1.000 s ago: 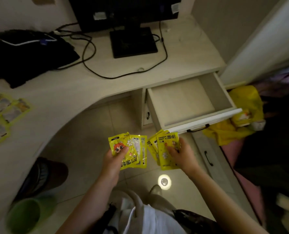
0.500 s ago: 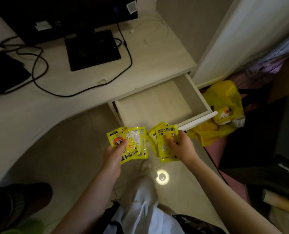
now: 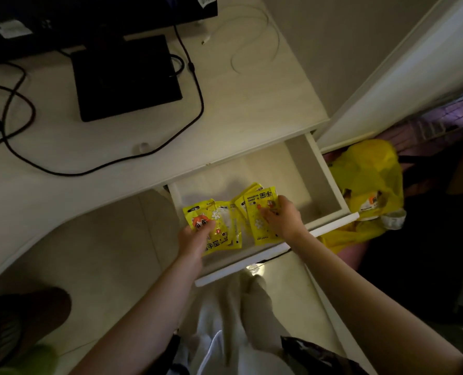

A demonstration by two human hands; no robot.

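My left hand (image 3: 193,239) grips a small stack of yellow hand-warmer packets (image 3: 225,226) with a cartoon face on the top one. My right hand (image 3: 283,219) holds a second fanned stack of the same yellow packets (image 3: 257,209). Both stacks are inside the open white drawer (image 3: 330,180), low over its pale bottom near the front panel. Whether the packets touch the drawer bottom I cannot tell.
A pale desk (image 3: 252,109) carries a black monitor stand (image 3: 124,77), black cables (image 3: 195,85) and a thin white cable (image 3: 254,36). A yellow plastic bag (image 3: 371,185) lies on the floor right of the drawer. A white door (image 3: 403,74) stands at the right. Dark shoes (image 3: 22,318) sit lower left.
Both hands moved forward from in front of the drawer to inside it, carrying the packets. My view shifted right and closer to the drawer.
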